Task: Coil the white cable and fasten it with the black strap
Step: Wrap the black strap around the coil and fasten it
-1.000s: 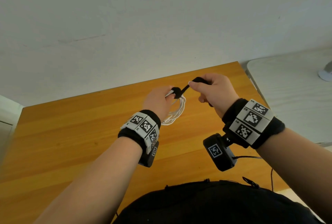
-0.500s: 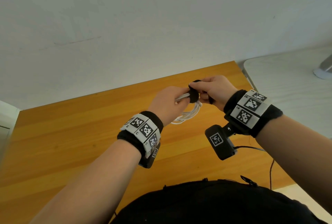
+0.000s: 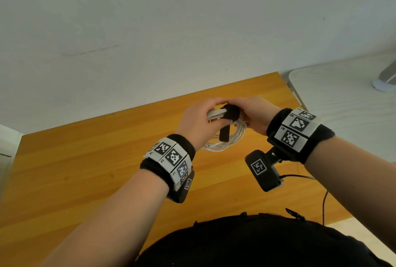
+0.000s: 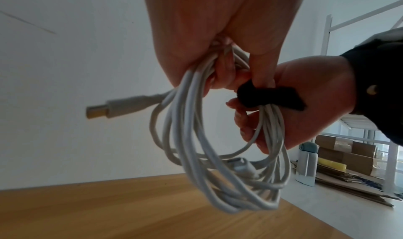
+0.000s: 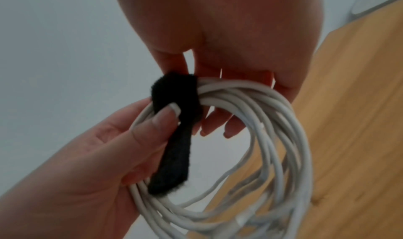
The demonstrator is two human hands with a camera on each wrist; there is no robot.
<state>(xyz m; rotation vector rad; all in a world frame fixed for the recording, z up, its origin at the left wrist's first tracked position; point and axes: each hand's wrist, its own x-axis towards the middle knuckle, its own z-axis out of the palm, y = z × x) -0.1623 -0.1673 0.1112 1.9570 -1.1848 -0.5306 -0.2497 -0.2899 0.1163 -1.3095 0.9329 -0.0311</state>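
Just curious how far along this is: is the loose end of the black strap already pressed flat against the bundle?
No: the black strap is looped over the white cable, but its free tail hangs loose.

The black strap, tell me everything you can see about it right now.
The black strap looks like soft, fuzzy fabric, a flat narrow band. One part is looped snugly around the bundled strands at the top of the coiled white cable; its free tail hangs down loose, not yet pressed closed. The left hand holds the coil and its thumb presses on the wrapped part, while the right hand fingers hold the coil just beside the loop. It is held in the air above the wooden table.
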